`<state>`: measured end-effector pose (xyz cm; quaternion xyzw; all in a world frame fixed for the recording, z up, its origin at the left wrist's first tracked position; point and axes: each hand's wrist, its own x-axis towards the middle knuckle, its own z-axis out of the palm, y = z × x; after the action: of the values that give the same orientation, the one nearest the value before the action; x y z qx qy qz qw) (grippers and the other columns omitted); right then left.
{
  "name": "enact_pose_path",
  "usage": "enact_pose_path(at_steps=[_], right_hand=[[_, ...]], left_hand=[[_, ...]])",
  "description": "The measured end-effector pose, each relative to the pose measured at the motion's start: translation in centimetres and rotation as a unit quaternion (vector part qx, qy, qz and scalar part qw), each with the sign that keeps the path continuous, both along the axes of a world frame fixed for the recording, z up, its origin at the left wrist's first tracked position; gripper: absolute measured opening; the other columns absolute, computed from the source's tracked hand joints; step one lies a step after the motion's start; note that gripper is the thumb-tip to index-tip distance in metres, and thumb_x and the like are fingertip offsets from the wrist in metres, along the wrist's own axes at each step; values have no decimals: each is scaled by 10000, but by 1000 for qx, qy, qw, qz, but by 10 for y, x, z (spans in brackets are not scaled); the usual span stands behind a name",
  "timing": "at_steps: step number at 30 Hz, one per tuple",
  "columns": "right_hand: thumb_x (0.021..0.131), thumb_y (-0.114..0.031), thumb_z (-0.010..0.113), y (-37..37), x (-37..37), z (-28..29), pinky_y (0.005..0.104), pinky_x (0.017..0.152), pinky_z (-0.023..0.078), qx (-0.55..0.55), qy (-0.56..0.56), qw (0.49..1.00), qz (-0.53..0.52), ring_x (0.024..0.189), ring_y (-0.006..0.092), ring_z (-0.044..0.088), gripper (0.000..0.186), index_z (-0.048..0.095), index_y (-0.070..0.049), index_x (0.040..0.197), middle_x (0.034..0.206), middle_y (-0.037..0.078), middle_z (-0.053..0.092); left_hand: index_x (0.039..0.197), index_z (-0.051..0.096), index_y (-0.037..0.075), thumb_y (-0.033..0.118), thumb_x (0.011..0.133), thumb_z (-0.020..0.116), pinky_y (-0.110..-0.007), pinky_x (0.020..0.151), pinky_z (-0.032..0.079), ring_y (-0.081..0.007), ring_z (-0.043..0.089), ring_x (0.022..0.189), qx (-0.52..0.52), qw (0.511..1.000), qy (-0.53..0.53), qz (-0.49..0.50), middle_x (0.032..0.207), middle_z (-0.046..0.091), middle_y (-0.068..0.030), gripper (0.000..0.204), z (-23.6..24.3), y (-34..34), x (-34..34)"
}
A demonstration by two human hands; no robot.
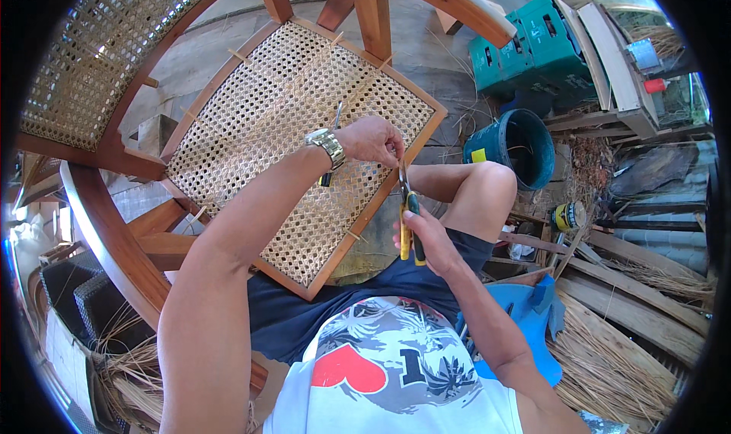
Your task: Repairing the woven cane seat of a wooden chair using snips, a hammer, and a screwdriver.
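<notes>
A wooden-framed woven cane seat [266,106] lies tilted in front of me, with several thin pegs along its edges. My left hand [369,139], wearing a metal watch, is over the seat near its right edge, fingers pinched on something I cannot make out. Just below it, my right hand [432,238] grips pliers with yellow and dark handles [406,217], their jaws reaching up to the left fingertips. A slim tool [337,116] lies on the seat, partly hidden by the left hand and wrist.
A wooden chair with cane back [84,61] surrounds the seat's left side. At right are green crates [518,53], a teal bucket [537,156], a tin [565,217], a blue plastic piece [533,335], boards [624,297] and loose strands [601,365].
</notes>
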<state>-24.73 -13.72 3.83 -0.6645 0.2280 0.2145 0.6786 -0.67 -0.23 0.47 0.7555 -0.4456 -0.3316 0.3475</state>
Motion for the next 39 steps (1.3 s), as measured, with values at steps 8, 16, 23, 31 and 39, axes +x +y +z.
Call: enact_pose_path(at_steps=[8,16,23,31,39], right_hand=[[1040,-395,491,-3,-21,-10,348,856,514,156,13,984,-89,968,182,627,416,512,-63,1288,1103,97,604],[1058,-358,475,1,-11,-1,304,764,512,20,-10,1000,-8,861,155,634,351,523,-42,1202,1011,77,612],[1033,-362,500,-5,-2,-3,295,726,504,29,-35,999,-20,801,146,624,348,530,-44,1172,950,59,600],[994,-349,532,-12,-21,14,285,697,482,62,34,997,-23,741,134,584,351,533,-39,1158,879,42,570],[986,-345,536,-10,-2,5,287,688,474,29,-9,999,-28,728,130,574,333,534,-36,1110,865,37,547]], left_hand=[[895,776,108,306,760,861,-291,619,474,-107,584,650,2,999,-34,9,698,638,23,254,4,-3,-5],[891,776,112,320,761,851,-294,620,473,-110,591,656,3,1000,-23,2,699,639,24,257,4,-1,-2],[921,765,97,210,737,846,-289,612,470,-104,586,653,1,1000,1,1,699,631,21,231,1,-1,0],[930,756,70,152,710,838,-290,606,473,-98,579,650,-7,999,32,5,700,624,26,249,0,0,1],[935,751,60,141,709,822,-286,606,477,-96,578,632,-9,999,33,3,685,633,26,250,3,0,0]])
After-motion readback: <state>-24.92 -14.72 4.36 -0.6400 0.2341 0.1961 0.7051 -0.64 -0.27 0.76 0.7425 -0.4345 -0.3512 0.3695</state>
